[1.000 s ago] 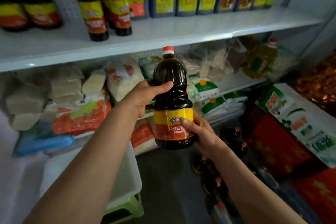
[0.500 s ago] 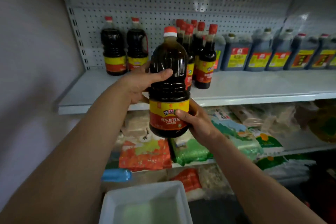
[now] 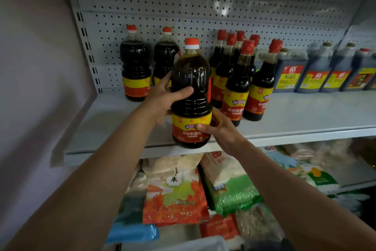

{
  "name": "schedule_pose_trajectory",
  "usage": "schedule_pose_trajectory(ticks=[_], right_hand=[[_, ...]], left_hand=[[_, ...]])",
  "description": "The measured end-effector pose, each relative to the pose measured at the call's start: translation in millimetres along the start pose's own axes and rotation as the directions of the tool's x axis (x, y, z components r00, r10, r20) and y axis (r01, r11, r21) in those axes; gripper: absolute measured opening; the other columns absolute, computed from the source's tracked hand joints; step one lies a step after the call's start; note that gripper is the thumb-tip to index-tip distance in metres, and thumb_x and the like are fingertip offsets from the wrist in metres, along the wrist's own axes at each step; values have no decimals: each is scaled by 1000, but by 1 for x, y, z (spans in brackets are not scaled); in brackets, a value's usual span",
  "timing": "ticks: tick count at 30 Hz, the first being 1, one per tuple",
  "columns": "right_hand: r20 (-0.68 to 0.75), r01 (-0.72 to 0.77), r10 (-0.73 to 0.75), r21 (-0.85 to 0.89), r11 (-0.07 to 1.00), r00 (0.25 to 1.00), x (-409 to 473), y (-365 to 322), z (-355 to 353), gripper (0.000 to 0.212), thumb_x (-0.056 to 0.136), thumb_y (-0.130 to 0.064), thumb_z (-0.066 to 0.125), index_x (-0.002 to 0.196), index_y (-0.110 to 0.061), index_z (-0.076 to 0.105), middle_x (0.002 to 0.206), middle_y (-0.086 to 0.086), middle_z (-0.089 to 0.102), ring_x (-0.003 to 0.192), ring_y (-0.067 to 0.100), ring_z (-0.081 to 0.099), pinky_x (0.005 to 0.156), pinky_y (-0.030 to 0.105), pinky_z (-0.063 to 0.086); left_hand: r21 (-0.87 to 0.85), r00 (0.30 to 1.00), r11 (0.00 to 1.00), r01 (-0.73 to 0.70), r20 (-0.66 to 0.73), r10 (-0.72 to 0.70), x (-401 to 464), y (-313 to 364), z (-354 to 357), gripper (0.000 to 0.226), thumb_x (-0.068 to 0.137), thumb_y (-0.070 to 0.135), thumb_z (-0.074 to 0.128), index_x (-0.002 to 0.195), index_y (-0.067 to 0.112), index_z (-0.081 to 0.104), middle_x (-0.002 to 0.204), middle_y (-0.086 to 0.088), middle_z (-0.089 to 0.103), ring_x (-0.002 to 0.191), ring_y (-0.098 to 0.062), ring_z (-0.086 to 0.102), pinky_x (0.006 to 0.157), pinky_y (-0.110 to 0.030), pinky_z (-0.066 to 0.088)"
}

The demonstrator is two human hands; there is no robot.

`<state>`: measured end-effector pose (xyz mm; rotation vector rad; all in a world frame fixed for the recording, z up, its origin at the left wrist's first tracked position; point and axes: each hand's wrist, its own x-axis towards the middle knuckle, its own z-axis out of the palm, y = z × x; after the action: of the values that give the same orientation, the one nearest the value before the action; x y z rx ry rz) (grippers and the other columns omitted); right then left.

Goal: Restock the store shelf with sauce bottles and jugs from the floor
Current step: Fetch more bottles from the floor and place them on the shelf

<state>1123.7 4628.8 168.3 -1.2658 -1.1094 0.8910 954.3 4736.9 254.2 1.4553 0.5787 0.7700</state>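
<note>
A big dark sauce bottle with a red cap and a yellow-and-red label is upright in both my hands, just above the front of the white shelf. My left hand grips its middle from the left, thumb across the front. My right hand holds its lower part at the label from the right. Two matching big bottles stand at the shelf's back left. Several slimmer sauce bottles stand right of the held one. Dark square jugs line the back right.
A pegboard back panel rises behind the shelf, and a pale wall closes off the left side. On the lower shelf lie bags of rice and grain. A white bin's rim shows at the bottom.
Both hands have lifted the bottle from low by the lower shelf up to the level of the sauce shelf and closer to it. My view has risen with it.
</note>
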Motion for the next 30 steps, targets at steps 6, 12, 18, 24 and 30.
schedule_pose_trajectory(ticks=[6, 12, 18, 24, 30], right_hand=[[-91, 40, -37, 35, 999, 995, 34, 24, -2, 72, 82, -8, 80, 146, -18, 49, 134, 6, 67, 126, 24, 62, 108, 52, 48], [-250, 100, -59, 154, 983, 966, 76, 43, -3, 66, 88, -4, 75, 146, -21, 50, 129, -3, 68, 117, 10, 66, 96, 34, 57], [-399, 109, -67, 82, 991, 914, 125, 61, -8, 74, 86, -23, 81, 148, -27, 41, 141, -3, 57, 131, 14, 55, 110, 47, 48], [-456, 153, -162, -56, 987, 875, 170, 67, -13, 58, 91, -25, 75, 143, -31, 52, 141, -10, 58, 131, 8, 53, 111, 46, 46], [-505, 163, -177, -73, 984, 845, 193, 74, -17, 58, 95, -21, 69, 148, -30, 48, 147, -12, 54, 138, 7, 47, 114, 43, 44]], left_hand=[[21, 997, 999, -32, 72, 30, 52, -19, -9, 85, 56, 35, 92, 131, 49, 55, 126, 6, 69, 120, -20, 61, 105, -52, 46], [51, 1000, 999, -14, -9, 15, 102, -29, -8, 96, 51, 44, 93, 135, 53, 48, 135, 9, 61, 129, -18, 53, 109, -52, 42], [179, 994, 978, 103, -65, -93, 144, -17, -8, 81, 81, 31, 80, 148, 44, 35, 146, 2, 50, 131, -27, 50, 104, -57, 44], [247, 985, 959, 137, -136, -106, 179, -19, -6, 79, 83, 35, 78, 149, 43, 35, 149, 1, 47, 133, -27, 48, 98, -49, 48], [345, 981, 921, 182, -130, -145, 205, -9, -3, 74, 88, 32, 74, 151, 34, 36, 148, -1, 49, 128, -29, 53, 95, -41, 50]])
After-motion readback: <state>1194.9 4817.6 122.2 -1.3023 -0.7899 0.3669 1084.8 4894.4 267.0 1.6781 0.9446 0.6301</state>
